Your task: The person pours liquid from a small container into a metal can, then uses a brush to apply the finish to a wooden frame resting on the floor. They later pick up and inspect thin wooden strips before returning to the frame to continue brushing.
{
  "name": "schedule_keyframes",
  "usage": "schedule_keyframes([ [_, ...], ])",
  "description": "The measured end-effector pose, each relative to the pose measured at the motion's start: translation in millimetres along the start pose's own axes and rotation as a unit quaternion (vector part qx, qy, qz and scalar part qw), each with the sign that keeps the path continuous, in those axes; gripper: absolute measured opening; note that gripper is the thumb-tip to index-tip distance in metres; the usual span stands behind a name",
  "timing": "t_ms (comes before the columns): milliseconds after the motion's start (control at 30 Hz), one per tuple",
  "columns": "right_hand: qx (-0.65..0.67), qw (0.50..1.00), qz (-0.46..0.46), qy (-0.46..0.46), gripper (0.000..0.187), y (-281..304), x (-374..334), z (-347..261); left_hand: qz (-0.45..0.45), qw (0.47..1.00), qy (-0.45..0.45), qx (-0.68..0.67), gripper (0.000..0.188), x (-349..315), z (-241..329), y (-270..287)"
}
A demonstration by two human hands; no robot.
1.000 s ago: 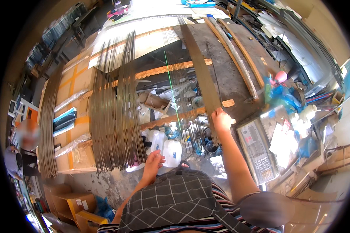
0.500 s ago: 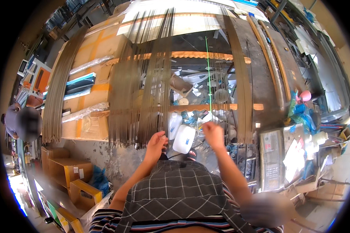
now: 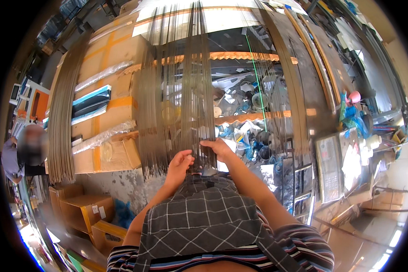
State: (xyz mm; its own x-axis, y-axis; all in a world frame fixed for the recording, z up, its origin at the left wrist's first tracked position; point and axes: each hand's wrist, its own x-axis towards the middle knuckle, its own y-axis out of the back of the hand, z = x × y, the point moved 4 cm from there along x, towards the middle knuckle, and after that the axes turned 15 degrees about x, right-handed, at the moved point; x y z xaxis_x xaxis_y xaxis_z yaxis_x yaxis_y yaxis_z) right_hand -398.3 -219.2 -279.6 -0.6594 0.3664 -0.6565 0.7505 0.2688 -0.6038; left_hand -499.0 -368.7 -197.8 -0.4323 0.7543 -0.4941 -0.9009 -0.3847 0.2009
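Observation:
Long thin dark rods (image 3: 197, 90) lie side by side in bundles, running away from me across notched wooden bars (image 3: 240, 119). At the near ends of the middle bundle, my right hand (image 3: 220, 148) has its thumb and fingertips pinched together against the rods; what is between them is too fine to make out. My left hand (image 3: 180, 164) is just left of it, fingers curled in by the rod ends, and anything it holds is hidden. To the right of the middle bundle, a single bright green rod (image 3: 257, 81) stretches over the gap.
Cardboard boxes (image 3: 113, 52) support the left side, and a separate rod bundle (image 3: 61, 127) hangs there. Below the gap lie scraps and tubs (image 3: 242, 138). At right are a grey panel (image 3: 329, 167) and blue plastic bags (image 3: 350, 118). Another person (image 3: 11, 156) is at far left.
My right hand has moved left from the gap to the middle rod bundle, close to my left hand. My left hand stays near the rod ends. The view has shifted slightly.

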Motion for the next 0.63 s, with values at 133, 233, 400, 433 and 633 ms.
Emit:
schedule_keyframes([
  [133, 0.035, 0.999, -0.011, 0.015, 0.024, 0, -7, 0, -0.02, 1.0, -0.006, 0.012, 0.035, 0, 2, 15],
  [233, 0.037, 0.999, -0.007, 0.009, 0.024, 3, -6, 0, -0.036, 0.999, -0.017, 0.006, 0.034, 4, 6, 22],
  [400, -0.004, 0.999, 0.027, 0.035, 0.03, -13, -15, -3, -0.059, 0.998, -0.017, 0.015, 0.035, 13, 7, 26],
  [433, -0.012, 0.997, 0.033, 0.07, 0.033, -20, -20, -5, -0.062, 0.998, -0.018, 0.019, 0.035, 15, 11, 27],
  [633, -0.022, 0.992, 0.062, 0.108, 0.033, -66, -80, -32, -0.119, 0.99, -0.077, -0.005, 0.037, 73, 38, 19],
])
